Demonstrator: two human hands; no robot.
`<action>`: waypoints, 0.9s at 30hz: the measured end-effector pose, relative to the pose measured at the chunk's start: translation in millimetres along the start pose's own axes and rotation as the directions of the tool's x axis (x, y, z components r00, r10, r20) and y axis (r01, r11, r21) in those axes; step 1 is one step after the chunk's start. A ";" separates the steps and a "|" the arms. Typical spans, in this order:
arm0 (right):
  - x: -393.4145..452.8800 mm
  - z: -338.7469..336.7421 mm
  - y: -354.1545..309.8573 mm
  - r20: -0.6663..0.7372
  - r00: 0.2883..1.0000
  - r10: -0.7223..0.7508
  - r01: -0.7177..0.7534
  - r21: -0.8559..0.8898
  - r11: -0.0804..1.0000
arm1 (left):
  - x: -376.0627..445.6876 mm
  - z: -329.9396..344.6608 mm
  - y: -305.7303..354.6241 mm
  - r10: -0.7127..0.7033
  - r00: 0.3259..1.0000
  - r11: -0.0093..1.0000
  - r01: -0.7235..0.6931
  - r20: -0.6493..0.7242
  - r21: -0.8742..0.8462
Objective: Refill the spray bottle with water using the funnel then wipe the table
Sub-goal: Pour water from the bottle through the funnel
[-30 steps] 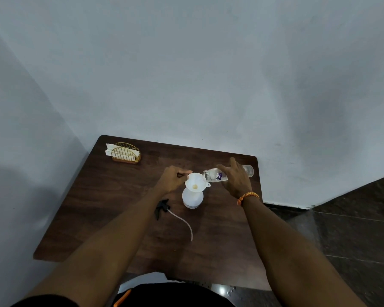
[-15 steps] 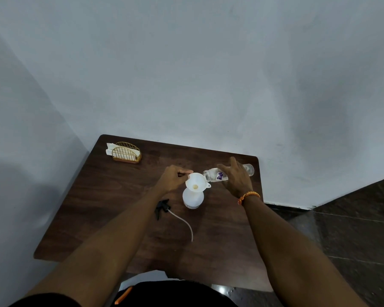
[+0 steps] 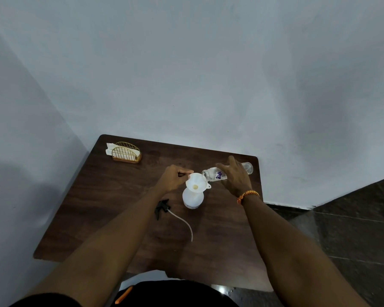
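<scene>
On the dark wooden table (image 3: pixel 111 202) stands the white plastic spray bottle (image 3: pixel 192 198), a white plastic funnel (image 3: pixel 196 182) seated in its neck. The left hand (image 3: pixel 173 177) pinches the funnel's rim, while the right hand (image 3: pixel 235 176) grips a clear plastic water bottle (image 3: pixel 215 174) tipped sideways, its mouth over the funnel.

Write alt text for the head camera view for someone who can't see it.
A person's right hand tips a clear water bottle into a white funnel set in a white spray bottle, while the left hand pinches the funnel's rim. The black sprayer head lies on the brown table, a napkin holder at the far corner.
</scene>
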State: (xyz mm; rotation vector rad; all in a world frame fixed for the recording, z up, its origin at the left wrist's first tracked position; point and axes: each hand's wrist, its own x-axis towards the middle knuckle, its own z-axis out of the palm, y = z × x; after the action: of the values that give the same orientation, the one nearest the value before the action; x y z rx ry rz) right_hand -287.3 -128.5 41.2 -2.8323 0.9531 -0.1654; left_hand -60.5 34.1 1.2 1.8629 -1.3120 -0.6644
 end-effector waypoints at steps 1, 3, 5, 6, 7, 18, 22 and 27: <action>-0.5 -0.6 -0.5 -0.003 1.000 -0.003 0.003 0.000 1.000 | 0.2 0.2 -0.6 -0.005 1.000 1.000 0.005 -0.001 0.000; -1.6 -2.2 -1.9 -0.009 1.000 -0.010 0.010 0.010 1.000 | 0.8 0.3 -1.1 -0.009 1.000 1.000 0.009 -0.006 0.003; -1.8 -3.6 -3.1 -0.012 1.000 -0.013 0.013 0.013 1.000 | 1.2 0.4 -2.4 -0.002 1.000 1.000 0.002 -0.013 0.005; -1.9 -4.1 -3.2 -0.013 1.000 -0.014 0.014 0.011 1.000 | 1.3 0.5 -3.2 0.001 1.000 1.000 -0.001 -0.015 0.005; -1.8 -4.4 -3.0 -0.013 1.000 -0.015 0.016 0.009 1.000 | 1.1 0.4 -3.5 0.003 1.000 1.000 -0.003 -0.016 0.003; -2.0 -3.2 -1.1 -0.014 0.999 -0.030 0.029 -0.015 0.999 | 1.0 -1.4 -3.7 0.010 1.000 1.000 -0.010 -0.012 0.013; -1.9 -2.2 -0.6 -0.014 0.999 -0.032 0.031 -0.032 0.999 | -0.1 -2.6 -1.9 0.023 1.000 1.000 -0.023 -0.008 0.017; -1.5 -5.3 -1.2 -0.012 0.999 -0.042 0.041 -0.037 0.998 | -1.6 -3.6 -2.4 0.012 1.000 1.000 -0.012 -0.005 0.009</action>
State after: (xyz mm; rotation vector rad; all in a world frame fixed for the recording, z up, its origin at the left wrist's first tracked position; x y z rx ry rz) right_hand -288.5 -127.2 46.5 -2.8897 0.9099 -0.1728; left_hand -57.0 37.0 1.3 1.8611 -1.3242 -0.6482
